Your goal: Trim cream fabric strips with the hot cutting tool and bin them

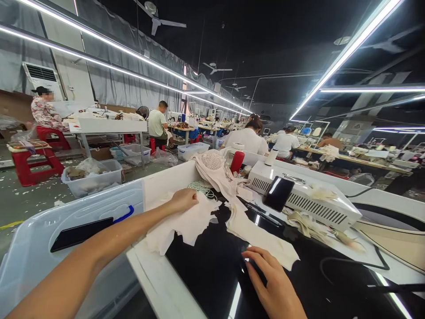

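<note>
My left hand (183, 200) reaches to the left side of the worktable, with its fingers curled closed at a ragged-edged, cream-white cloth piece (189, 221). The fingertips are hidden. Beyond that hand lies a loose tangle of pale green cord (203, 189). My right hand (270, 281) hovers over or rests on the glossy black panel (212, 261), thumb and fingers apart, holding nothing visible. Just beyond its fingertips is a longer cream cloth piece (262, 235), laid flat on the panel. A bundle of pinkish cloth (215, 170) is heaped at the table's far edge.
A white vented box (305, 192) stands at the back right with a phone (279, 193) leaning on it. Tweezers or a pen-like tool (264, 215) lie before it. Left of the table, a plastic bin's lid (109, 199) carries a dark phone (81, 233). Several people sit at workbenches beyond.
</note>
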`<state>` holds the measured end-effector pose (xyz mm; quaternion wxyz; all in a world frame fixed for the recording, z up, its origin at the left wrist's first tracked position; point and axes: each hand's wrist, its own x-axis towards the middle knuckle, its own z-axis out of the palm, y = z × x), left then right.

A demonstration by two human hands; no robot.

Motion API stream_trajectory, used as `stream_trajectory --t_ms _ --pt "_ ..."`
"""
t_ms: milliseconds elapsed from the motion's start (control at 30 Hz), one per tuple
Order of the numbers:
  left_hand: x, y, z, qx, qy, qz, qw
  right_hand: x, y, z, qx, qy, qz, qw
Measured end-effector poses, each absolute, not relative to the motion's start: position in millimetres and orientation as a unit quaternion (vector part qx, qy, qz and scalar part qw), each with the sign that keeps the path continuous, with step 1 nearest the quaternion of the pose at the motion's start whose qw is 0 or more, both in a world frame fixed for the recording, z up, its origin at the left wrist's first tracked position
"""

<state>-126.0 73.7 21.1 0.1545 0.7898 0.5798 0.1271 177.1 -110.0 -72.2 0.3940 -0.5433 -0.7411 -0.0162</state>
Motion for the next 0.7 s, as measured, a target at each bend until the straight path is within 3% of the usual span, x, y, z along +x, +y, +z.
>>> stream_trajectory --t_ms 700 --pt "-136 77 21 0.766 0.539 0.247 0.248 166 -130 -68 -0.494 -0.785 0.065 0.368"
